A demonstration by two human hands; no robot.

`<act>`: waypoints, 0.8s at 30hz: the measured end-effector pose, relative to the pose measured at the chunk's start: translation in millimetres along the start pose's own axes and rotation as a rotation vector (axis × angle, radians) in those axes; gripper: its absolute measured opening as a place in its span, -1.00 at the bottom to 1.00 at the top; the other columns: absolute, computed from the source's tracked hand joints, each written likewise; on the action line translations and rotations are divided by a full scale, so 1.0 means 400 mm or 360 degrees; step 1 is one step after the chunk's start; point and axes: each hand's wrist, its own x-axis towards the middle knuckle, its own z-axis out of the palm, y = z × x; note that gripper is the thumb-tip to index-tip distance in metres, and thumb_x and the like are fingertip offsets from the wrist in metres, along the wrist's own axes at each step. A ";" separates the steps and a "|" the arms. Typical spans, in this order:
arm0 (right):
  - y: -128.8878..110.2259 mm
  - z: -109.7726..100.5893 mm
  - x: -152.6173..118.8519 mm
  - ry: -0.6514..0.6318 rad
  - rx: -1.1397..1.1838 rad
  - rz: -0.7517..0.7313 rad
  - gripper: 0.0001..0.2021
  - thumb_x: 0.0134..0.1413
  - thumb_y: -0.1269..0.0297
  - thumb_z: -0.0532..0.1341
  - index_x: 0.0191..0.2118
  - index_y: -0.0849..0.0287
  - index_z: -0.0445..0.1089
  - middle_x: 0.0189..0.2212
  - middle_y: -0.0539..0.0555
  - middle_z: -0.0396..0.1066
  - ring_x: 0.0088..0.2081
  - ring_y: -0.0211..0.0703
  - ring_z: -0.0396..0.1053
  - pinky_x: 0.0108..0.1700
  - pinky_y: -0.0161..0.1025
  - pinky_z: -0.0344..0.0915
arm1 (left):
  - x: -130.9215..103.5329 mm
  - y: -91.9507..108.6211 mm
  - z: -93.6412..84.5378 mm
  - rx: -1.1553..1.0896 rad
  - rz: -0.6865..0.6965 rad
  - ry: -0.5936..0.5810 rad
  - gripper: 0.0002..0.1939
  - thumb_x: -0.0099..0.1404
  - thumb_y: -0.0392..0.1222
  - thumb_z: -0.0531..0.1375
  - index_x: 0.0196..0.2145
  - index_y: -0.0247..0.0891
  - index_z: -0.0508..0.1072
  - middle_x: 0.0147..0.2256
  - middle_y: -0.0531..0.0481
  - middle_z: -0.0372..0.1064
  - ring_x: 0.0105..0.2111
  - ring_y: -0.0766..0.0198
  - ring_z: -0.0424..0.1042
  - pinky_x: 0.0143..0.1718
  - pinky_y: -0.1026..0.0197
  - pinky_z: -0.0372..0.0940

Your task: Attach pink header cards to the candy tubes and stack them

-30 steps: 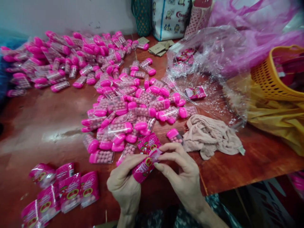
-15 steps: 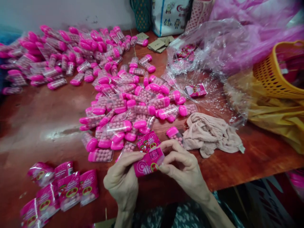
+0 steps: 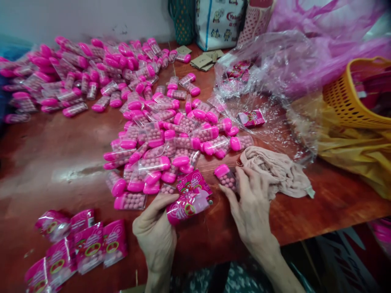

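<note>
My left hand (image 3: 156, 230) is closed on a glossy pink printed wrapper sleeve (image 3: 185, 206), pinched between thumb and fingers. Just behind it lies a stack of similar pink wrappers (image 3: 194, 182). My right hand (image 3: 252, 207) is open at a small clear candy box (image 3: 225, 178) with a pink cap and pink balls inside; its thumb and fingers are spread around the near end. Whether the fingertips touch the box I cannot tell. Beyond my left hand spreads a pile of like candy boxes (image 3: 152, 165). Several wrapped packs (image 3: 89, 247) lie at the front left.
More candy boxes (image 3: 70, 77) are heaped by the wall. A beige cloth (image 3: 277, 173) lies beside my right hand. Clear plastic (image 3: 269, 97) with wrappers, a yellow basket (image 3: 340, 99) and a yellow bag (image 3: 345, 150) occupy the right. Cardboard pieces (image 3: 202, 62) lie at the back.
My right hand has let go of the wrapper sleeve and moved right to the lone candy box by the cloth. My left hand still holds the sleeve, which now looks more opened out.
</note>
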 end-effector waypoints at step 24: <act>-0.005 -0.082 0.003 -0.0954 0.1694 0.0840 -0.85 0.00 0.23 0.28 -0.30 0.16 0.49 -0.51 -0.01 0.46 -0.48 -0.29 0.38 -0.45 -0.39 0.29 | -0.008 -0.005 -0.020 0.0186 -0.0034 -0.0179 -0.79 -0.03 -0.43 0.30 -0.45 -0.14 0.58 -0.44 0.08 0.51 -0.42 0.29 0.44 -0.37 0.31 0.33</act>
